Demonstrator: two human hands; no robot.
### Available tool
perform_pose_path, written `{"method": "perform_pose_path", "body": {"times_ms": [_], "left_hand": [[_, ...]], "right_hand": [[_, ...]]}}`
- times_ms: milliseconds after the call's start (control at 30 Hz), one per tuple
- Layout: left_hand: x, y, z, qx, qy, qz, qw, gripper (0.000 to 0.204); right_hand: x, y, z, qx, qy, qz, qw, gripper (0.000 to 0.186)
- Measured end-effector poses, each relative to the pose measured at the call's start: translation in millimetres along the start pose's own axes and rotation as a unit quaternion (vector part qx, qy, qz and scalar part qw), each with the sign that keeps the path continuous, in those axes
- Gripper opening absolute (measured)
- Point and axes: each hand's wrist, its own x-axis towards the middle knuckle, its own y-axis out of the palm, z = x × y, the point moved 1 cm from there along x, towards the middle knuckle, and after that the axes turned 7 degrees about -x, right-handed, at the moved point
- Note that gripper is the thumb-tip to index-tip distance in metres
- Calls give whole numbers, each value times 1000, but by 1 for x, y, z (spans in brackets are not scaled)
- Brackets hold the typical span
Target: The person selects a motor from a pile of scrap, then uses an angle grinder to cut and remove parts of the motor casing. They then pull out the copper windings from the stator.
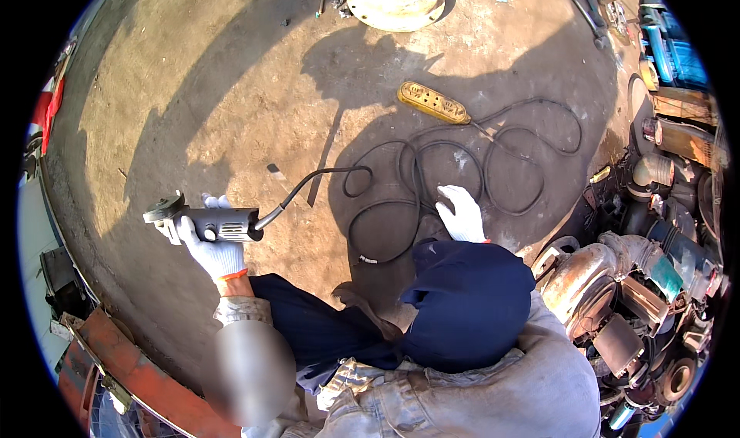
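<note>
Gripping the angle grinder (206, 224) by its body, the left hand (210, 251) holds it level, disc leftward; the right hand (462, 214) rests open-fingered on the black cable (420, 180) trailing right of the grinder.

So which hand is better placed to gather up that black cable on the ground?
Probably the right hand: it is free and hovers right over the coiled black cable. The left hand is occupied, gripping the angle grinder off to the side, away from the coils.

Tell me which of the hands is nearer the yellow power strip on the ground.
Right. The right hand rests on the coiled black cable below the yellow power strip; the left hand grips the grey angle grinder far left.
</note>
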Motion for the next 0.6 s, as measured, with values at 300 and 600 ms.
{"method": "perform_pose_path", "body": {"times_ms": [300,600], "left_hand": [[-4,4,-9,-12,8,102,995,52],[-2,0,-4,-38,-64,176,982,59]], "right_hand": [[-20,11,40,-35,-146,112,982,33],[-104,6,-69,-100,243,-100,960,50]]}}
